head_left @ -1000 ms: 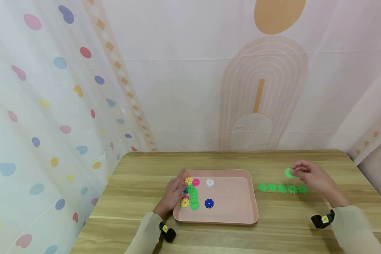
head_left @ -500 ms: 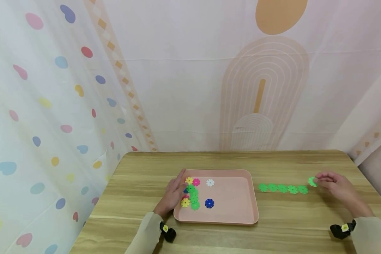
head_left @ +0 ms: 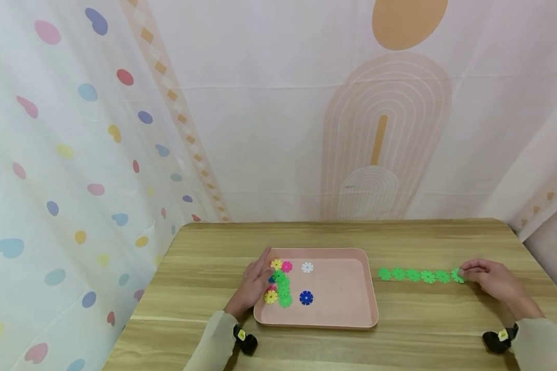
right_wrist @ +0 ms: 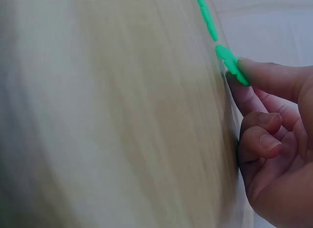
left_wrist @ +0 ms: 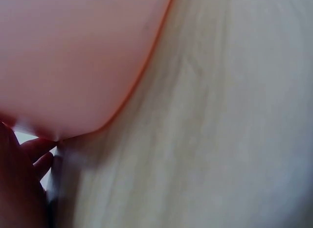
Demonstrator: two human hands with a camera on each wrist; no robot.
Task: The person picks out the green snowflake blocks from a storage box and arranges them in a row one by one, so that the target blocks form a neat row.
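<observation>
On the right side of the table my right hand (head_left: 494,278) pinches a green notched plastic disc (right_wrist: 234,66) between thumb and fingertips. This disc stands at the right end of a row of flat green discs (head_left: 413,275); in the right wrist view it is tilted, its edge close to the neighbouring disc. My left hand (head_left: 251,283) grips the left rim of the pink tray (head_left: 339,319), its thumb side reaching over the inside. Near that hand, several green discs (head_left: 283,291) overlap in the tray, with a blue disc partly hidden by the fingers.
Inside the tray also lie yellow discs (head_left: 271,297), a pink disc (head_left: 287,266), a white disc (head_left: 307,267) and a dark blue disc (head_left: 306,298). A patterned curtain (head_left: 278,129) hangs behind the wooden table (head_left: 320,350).
My right hand has moved rightward and then down, bringing the pinched green disc to the right end of the row. The left hand and tray have stayed put.
</observation>
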